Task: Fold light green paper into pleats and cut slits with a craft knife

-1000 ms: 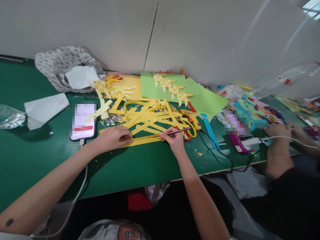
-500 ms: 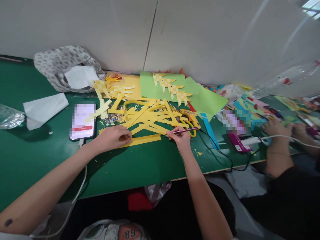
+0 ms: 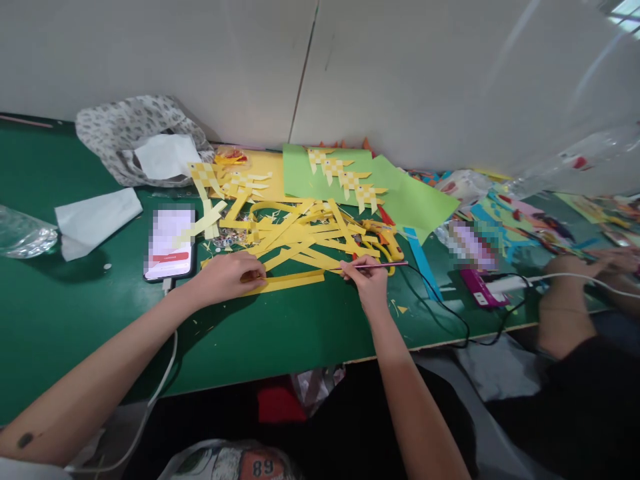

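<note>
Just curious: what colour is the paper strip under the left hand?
Yellow; the strip shows best in the head view.

A phone [image 3: 169, 243] is laid face up on the green table [image 3: 75, 313], with a white cable [image 3: 167, 343] plugged into its near edge. A folded white paper [image 3: 97, 213] is seen to the left of the phone, and a clear plastic bag [image 3: 23, 233] farther left. Behind the phone a patterned cloth bag [image 3: 120, 123] is slumped against the wall. To the right of the phone loose yellow strips [image 3: 300, 233] are piled, with yellow-handled scissors [image 3: 385, 243] beyond them. Green sheets [image 3: 415, 200] topped with woven yellow pieces [image 3: 345, 177] are spread right of and behind the phone. A black cable [image 3: 440, 307] is trailed far to its right.
</note>
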